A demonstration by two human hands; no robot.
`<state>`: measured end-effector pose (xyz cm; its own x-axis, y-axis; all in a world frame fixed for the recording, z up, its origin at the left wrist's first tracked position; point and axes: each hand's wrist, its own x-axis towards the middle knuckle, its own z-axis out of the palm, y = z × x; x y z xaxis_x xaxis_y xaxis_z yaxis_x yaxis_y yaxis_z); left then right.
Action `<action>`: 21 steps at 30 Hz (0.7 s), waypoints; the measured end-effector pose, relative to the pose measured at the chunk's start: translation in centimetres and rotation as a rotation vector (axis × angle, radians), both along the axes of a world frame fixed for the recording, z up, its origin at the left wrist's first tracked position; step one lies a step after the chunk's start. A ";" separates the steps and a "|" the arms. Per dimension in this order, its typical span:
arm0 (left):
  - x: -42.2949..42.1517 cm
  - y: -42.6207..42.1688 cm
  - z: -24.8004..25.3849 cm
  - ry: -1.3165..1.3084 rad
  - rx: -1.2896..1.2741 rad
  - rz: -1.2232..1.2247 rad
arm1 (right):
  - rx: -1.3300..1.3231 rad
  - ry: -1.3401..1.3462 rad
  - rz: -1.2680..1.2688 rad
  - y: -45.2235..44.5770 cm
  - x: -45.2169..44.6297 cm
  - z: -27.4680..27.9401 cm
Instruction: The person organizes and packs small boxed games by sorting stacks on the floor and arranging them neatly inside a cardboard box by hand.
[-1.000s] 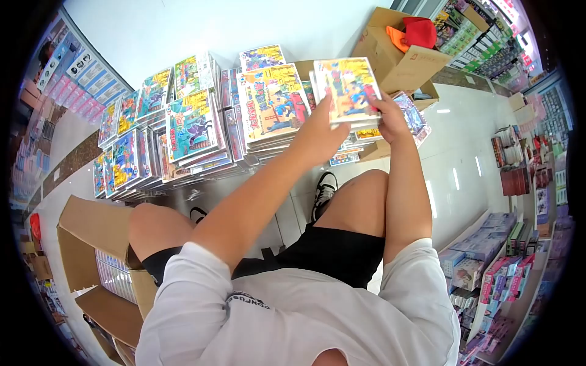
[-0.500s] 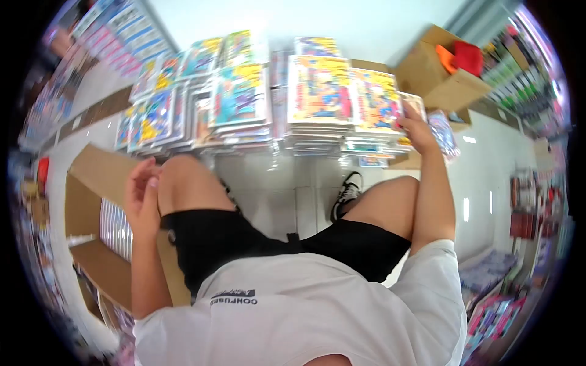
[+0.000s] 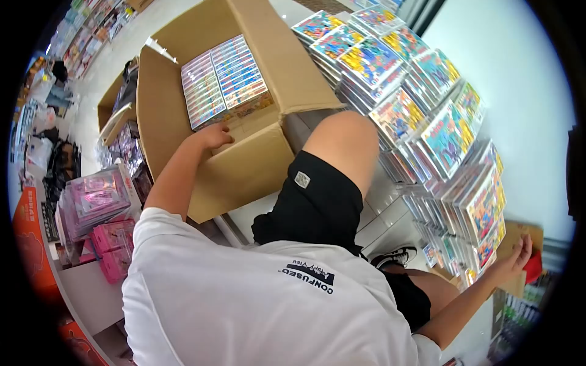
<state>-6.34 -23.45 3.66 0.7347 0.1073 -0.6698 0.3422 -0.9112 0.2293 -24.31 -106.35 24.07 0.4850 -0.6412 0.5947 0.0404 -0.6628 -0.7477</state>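
Note:
A large open cardboard box holds two rows of tightly packed, brightly printed sets. My left hand is at the box's near inner side, beside the packed sets, with its fingers curled; what they hold, if anything, is hidden. Over at the right, my right hand is raised near the end of the stacks, holding nothing, its fingers apart. Many flat packs with colourful cartoon covers stand in stacks along the white wall, to the right of my knee.
A smaller cardboard box with a red item lies beyond my right hand. Pink packages and a shelf are at the left. Another open box stands behind the large one.
The view has swung left to the large box. Both hands have let go of the flat pack, now among the stacks, and the left has moved into the box.

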 end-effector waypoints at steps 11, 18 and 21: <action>6.9 8.8 -8.1 -0.034 0.390 -0.099 | -0.607 0.463 1.442 47.7 22.2 0.1; 10.5 9.3 -14.2 -0.196 0.388 0.032 | -0.990 0.565 1.452 61.5 32.2 -9.2; 11.7 9.5 -13.9 -0.138 0.483 0.107 | -1.305 0.783 1.415 66.7 35.6 -13.0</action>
